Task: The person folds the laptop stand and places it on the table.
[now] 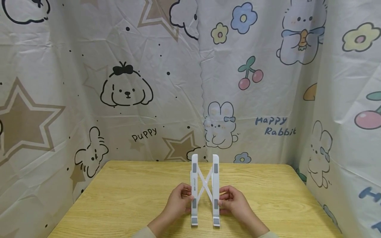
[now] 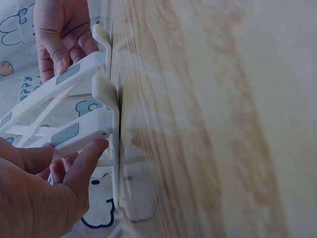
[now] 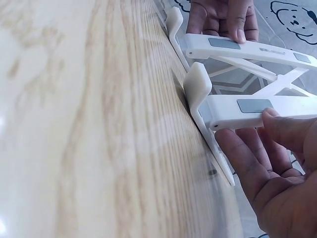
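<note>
One white folding stand (image 1: 205, 190), two hands (either side of it), one wooden table (image 1: 125, 201)

1. The head view is evenly and softly lit, fairly bright, with only faint shadows under the hands on the pale wooden table (image 1: 125, 198)
2. The crumpled cartoon-printed curtain backdrop (image 1: 148, 82) shows gentle sheen along its creases and bows slightly towards the frame edges
3. Both wrist views are dimmer and cooler; the near tabletop is blurred, with a pale reflection of the white plastic folding stand (image 3: 237, 106) on the wood
</note>
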Available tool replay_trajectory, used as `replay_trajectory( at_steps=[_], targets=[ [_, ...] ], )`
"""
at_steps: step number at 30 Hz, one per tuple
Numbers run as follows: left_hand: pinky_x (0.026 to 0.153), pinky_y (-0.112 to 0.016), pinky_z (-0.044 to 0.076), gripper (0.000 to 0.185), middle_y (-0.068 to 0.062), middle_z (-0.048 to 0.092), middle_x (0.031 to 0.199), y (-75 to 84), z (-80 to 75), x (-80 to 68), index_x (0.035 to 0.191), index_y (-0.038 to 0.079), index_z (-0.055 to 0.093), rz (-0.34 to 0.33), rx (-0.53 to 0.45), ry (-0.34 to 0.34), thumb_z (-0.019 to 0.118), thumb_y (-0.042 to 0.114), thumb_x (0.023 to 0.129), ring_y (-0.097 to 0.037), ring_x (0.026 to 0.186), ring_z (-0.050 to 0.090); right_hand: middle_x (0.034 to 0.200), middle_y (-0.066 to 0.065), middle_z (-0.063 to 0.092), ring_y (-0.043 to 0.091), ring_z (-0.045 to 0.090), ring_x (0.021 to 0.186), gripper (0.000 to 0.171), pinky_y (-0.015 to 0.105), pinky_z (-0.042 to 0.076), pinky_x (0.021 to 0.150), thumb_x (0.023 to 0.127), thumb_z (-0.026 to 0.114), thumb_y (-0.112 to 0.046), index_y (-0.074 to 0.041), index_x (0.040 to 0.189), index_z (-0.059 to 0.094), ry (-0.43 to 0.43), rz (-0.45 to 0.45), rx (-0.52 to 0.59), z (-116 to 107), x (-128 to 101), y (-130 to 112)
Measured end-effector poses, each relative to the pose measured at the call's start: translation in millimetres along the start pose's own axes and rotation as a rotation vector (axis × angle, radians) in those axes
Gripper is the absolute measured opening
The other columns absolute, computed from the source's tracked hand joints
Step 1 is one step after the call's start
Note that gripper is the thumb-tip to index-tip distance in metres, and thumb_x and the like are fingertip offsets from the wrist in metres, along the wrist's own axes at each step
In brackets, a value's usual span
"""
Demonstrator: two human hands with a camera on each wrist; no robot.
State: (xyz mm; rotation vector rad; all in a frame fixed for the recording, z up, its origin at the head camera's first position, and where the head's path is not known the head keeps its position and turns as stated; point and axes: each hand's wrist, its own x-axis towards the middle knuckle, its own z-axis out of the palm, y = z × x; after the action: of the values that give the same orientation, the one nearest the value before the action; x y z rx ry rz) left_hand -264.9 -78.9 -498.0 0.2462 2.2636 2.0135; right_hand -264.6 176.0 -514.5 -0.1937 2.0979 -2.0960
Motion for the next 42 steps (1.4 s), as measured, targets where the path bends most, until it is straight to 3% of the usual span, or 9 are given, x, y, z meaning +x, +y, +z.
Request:
replay_trajectory(
  at_steps=[11, 25, 42],
  targets=[
    [0.061, -0.046, 0.063, 0.023, -0.013, 0.056, 0.105, -1.2, 5.1, 2.0, 0.116, 0.002, 0.058, 0.005, -0.001, 0.017, 0.066, -0.004, 0.095, -0.02, 0.088, 0.056, 0.101, 0.014, 0.061, 0.024, 0.066, 0.085, 0.044, 0.052, 0.064, 0.075, 0.089, 0.073, 0.007, 0.005, 0.128, 0.054, 0.029, 0.008, -0.022, 6.4, 2.2, 0.2],
    [0.06, -0.043, 0.062, 0.023, -0.012, 0.057, 0.104, 2.0, 11.9, 3.7, 0.115, 0.003, 0.058, 0.015, 0.065, 0.023, 0.066, -0.005, 0.095, -0.021, 0.086, 0.057, 0.1, 0.015, 0.062, 0.022, 0.066, 0.083, 0.041, 0.051, 0.064, 0.074, 0.088, 0.074, 0.005, 0.005, 0.125, 0.055, 0.053, 0.014, -0.04, 13.5, 5.2, 0.5],
    [0.055, -0.037, 0.059, 0.022, -0.011, 0.059, 0.099, 1.9, 20.1, 6.5, 0.111, 0.003, 0.06, 0.066, 0.092, 0.06, 0.068, -0.006, 0.092, -0.019, 0.084, 0.057, 0.098, 0.013, 0.061, 0.021, 0.065, 0.083, 0.041, 0.049, 0.064, 0.072, 0.088, 0.074, 0.006, 0.005, 0.124, 0.054, 0.053, 0.001, -0.014, 23.1, 5.8, 0.8]
  ],
)
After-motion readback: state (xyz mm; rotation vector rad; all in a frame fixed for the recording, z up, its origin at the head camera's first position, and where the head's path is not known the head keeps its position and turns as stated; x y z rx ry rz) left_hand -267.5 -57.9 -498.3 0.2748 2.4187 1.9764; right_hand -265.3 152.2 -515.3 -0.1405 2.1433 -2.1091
